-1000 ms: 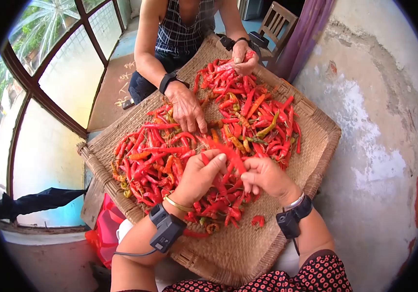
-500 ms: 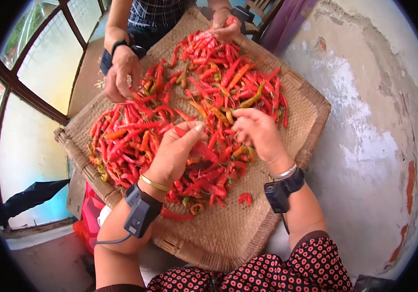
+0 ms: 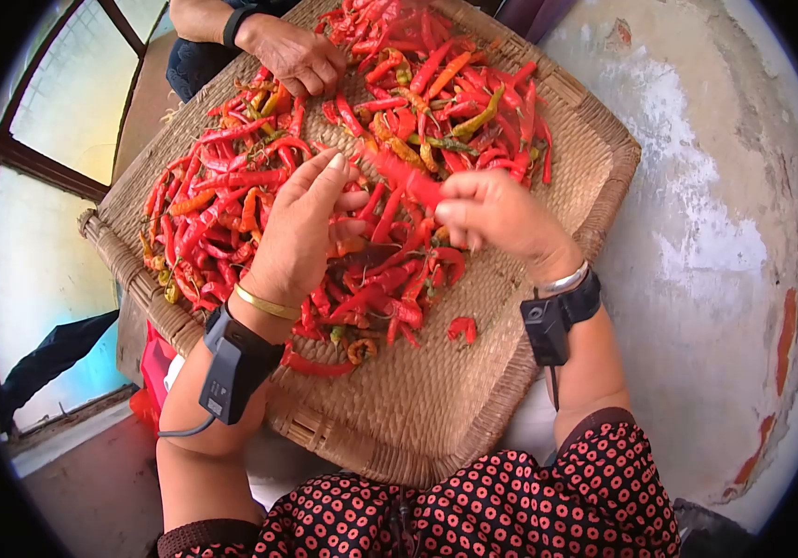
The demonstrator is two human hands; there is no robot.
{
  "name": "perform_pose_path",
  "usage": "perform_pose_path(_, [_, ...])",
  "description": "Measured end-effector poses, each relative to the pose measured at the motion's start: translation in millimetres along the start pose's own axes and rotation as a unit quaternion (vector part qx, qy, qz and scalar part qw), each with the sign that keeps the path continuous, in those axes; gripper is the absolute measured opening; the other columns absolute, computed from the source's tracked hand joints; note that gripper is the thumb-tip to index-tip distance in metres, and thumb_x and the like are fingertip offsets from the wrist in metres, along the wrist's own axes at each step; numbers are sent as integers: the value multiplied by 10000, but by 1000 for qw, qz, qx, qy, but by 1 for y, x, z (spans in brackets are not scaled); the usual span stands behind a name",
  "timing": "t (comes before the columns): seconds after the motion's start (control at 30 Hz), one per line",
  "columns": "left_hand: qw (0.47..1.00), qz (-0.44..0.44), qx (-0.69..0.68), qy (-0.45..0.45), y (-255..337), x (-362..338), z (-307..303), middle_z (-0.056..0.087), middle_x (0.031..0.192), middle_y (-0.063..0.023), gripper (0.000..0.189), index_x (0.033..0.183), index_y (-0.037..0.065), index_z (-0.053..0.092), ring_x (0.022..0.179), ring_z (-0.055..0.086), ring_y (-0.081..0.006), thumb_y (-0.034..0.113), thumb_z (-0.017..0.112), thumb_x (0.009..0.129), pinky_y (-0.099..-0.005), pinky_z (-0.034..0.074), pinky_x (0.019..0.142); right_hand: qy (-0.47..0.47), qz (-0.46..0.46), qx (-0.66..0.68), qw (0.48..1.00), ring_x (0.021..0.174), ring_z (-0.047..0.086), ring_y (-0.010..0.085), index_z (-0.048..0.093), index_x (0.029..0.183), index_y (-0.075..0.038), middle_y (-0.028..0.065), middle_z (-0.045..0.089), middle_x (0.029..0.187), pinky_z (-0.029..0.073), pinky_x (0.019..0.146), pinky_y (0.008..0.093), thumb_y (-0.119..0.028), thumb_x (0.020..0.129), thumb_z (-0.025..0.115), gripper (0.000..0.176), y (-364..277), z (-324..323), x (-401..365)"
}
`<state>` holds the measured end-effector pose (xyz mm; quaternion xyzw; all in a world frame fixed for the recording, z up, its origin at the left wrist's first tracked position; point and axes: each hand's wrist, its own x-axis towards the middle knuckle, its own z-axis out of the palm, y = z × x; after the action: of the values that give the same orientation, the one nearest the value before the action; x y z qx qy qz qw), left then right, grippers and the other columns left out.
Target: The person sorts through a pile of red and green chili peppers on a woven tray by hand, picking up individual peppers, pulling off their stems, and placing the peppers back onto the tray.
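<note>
My right hand pinches a red chili pepper by one end, its other end pointing up and left; motion blurs it. Facing it, my left hand is open, fingers extended and apart, with no pepper visible in it. Both hands are above a large heap of chili peppers, mostly red with some orange and green ones. The heap lies on a woven tray. A small curled red pepper rests apart from the heap, below my right hand.
Across the tray, another person's hand touches the peppers at the far left. The tray has a raised woven rim. A worn plaster wall stands to the right, and framed window panes to the left.
A red pepper was in my left hand; now that hand is open and my right hand holds one. The other person's left-side hand moved right across the heap. The view has shifted slightly.
</note>
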<state>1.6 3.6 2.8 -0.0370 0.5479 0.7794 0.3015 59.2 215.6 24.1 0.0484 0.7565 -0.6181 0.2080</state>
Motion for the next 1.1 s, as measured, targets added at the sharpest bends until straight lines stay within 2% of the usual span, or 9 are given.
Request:
perform_pose_path(0.17, [992, -26, 93, -82, -1, -1, 2, 591, 969, -8, 294, 1152, 44, 514, 792, 584, -82, 209, 513, 908, -210, 475, 656, 173, -127, 213, 953, 609, 547, 55, 566, 1087, 19, 45, 604, 775, 424, 503, 182, -193, 864, 573, 308, 4, -6, 10])
perform_pose_path(0.27, [952, 56, 247, -173, -16, -3, 1, 610, 902, -5, 228, 1052, 13, 567, 761, 586, -89, 168, 553, 885, -217, 471, 649, 177, -68, -239, 952, 694, 627, 200, 628, 941, -17, 100, 634, 736, 490, 640, 336, -215, 763, 655, 268, 10, -11, 4])
perform_pose_path(0.37, [880, 109, 400, -232, -19, -9, 5, 629, 849, -44, 177, 960, 9, 597, 772, 607, -143, 136, 602, 838, -265, 482, 666, 9, -55, -383, 922, 585, 559, 141, 621, 916, -57, 56, 614, 689, 448, 561, 282, -190, 738, 676, 229, 13, -1, -10])
perform_pose_path(0.47, [741, 244, 519, -348, -30, -15, 9, 594, 802, -132, 189, 910, 55, 610, 745, 600, -274, 118, 639, 734, -344, 490, 672, 34, -111, -469, 875, 637, 585, 258, 595, 841, -66, 101, 587, 671, 448, 572, 378, -184, 677, 663, 213, 25, 13, -11])
perform_pose_path(0.6, [584, 220, 642, -445, -50, -37, 28, 565, 847, -120, 247, 965, 66, 577, 754, 594, -299, 158, 603, 738, -379, 497, 652, 42, -140, -515, 845, 710, 591, 329, 572, 787, -65, 126, 597, 701, 444, 598, 434, -197, 665, 630, 189, 39, 22, -2])
perform_pose_path(0.73, [557, 263, 652, -443, -83, -49, 37, 554, 1022, -139, 350, 1099, 86, 549, 703, 620, -275, 132, 565, 753, -365, 523, 566, 72, -120, -531, 836, 698, 590, 330, 587, 752, -51, 138, 599, 699, 446, 597, 418, -238, 687, 626, 201, 32, 13, 0])
perform_pose_path(0.97, [508, 248, 708, -422, -103, -49, 45, 424, 1245, -240, 369, 1158, 79, 510, 612, 637, -284, 79, 464, 791, -375, 516, 471, 114, -37, -262, 957, 632, 610, 251, 665, 815, -51, 149, 604, 674, 464, 598, 349, -285, 717, 639, 255, -1, -19, 0])
perform_pose_path(1.03, [547, 253, 697, -389, -108, -46, 44, 432, 1231, -242, 345, 1140, 68, 515, 613, 634, -295, 99, 465, 800, -380, 520, 505, 144, -52, -188, 970, 494, 469, 44, 619, 828, -20, -22, 529, 609, 392, 442, 210, -170, 821, 602, 152, -5, -29, -2])
perform_pose_path(1.1, [552, 236, 697, -393, -109, -43, 45, 432, 1229, -239, 341, 1127, 60, 520, 631, 634, -299, 118, 491, 792, -381, 522, 524, 197, -78, -66, 975, 470, 461, 41, 612, 870, -9, -15, 534, 607, 397, 444, 197, -155, 842, 583, 152, -14, -34, -4])
